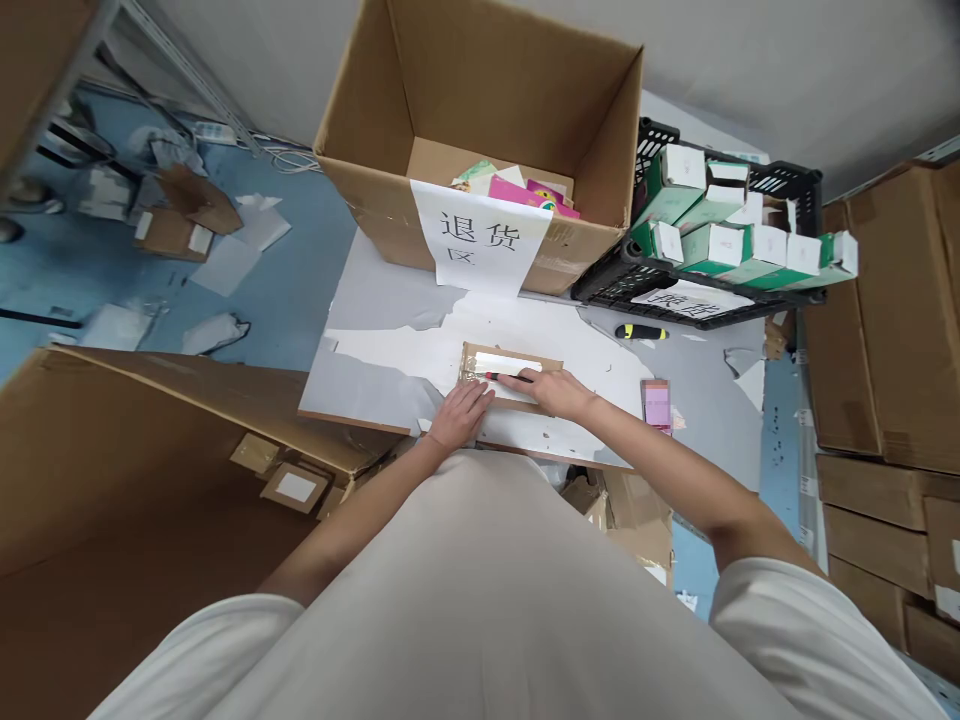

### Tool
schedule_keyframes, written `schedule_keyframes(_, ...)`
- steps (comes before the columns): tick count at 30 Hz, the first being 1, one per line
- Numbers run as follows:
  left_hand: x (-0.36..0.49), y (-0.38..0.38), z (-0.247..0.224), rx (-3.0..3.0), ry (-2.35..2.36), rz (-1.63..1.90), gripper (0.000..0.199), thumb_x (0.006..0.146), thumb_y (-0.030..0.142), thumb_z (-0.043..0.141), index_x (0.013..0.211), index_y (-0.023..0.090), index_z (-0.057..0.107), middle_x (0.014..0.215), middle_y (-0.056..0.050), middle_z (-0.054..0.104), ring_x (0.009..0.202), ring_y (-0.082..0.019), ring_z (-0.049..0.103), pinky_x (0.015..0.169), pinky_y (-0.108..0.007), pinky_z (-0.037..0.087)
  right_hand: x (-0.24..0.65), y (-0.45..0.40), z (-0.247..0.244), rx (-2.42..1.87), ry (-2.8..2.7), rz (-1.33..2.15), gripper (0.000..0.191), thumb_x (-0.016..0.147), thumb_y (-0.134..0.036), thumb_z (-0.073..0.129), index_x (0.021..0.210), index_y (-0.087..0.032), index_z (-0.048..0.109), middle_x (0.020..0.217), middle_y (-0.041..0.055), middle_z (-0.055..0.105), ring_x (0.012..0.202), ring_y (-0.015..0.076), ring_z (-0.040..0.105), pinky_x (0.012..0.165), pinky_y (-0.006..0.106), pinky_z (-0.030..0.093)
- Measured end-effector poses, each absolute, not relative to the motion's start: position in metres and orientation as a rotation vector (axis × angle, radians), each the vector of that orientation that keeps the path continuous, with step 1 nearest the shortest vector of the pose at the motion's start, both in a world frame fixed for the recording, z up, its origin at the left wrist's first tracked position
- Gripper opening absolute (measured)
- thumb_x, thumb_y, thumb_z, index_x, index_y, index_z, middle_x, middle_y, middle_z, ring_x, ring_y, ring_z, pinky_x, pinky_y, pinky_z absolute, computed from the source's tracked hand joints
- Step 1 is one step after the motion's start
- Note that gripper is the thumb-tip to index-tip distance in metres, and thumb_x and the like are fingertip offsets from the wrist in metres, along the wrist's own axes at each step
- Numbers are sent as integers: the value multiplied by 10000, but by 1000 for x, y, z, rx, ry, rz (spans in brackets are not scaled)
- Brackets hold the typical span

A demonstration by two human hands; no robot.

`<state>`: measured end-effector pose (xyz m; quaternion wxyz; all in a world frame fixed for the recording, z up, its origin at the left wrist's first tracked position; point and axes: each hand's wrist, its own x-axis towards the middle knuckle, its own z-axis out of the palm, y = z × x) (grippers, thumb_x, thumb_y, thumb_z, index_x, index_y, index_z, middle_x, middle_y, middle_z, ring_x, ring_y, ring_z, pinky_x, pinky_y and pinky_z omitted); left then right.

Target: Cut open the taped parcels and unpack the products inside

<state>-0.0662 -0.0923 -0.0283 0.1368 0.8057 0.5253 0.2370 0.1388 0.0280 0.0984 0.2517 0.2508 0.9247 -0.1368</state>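
Observation:
A small flat cardboard box [551, 362] with a white label and clear tape at its left end lies near the table's front edge. My right hand [551, 390] is closed around a slim black cutter with a red part [496, 377], held low over the box. The cutter's tip points left at the taped end; whether the blade touches the tape I cannot tell. My left hand [459, 415] rests on the box's near left corner, palm down, with its fingers stretched out.
Behind stands a big open carton [367, 205] with several colourful packs inside. Right of it, a black crate [611, 280] holds green-and-white boxes. A yellow-black tool handle [641, 332] and a pink phone-like item [657, 404] lie on the table [375, 385]. Another large carton [150, 440] stands left.

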Motion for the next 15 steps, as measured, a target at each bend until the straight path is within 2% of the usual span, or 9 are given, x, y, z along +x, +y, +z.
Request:
schedule_keyframes(7,-70,-92,-25,2321,1481,583,442,926,221,384,1356,201,486,1331,-143,561,1313,-281,445,1055,-495,382,156,20,120,772,2374,-284,683,913,-73,318,1498,-399,183,1227,104,588,832,204,677,617,279,423)
schedule_keyframes(15,-71,-89,-28,2324,1503,516,447,898,169,406,1328,223,520,1315,-126,579,1280,-278,478,1023,-465,389,228,12,141,891,2270,-184,765,846,1,350,1485,-405,235,1119,94,627,781,185,647,601,266,385)
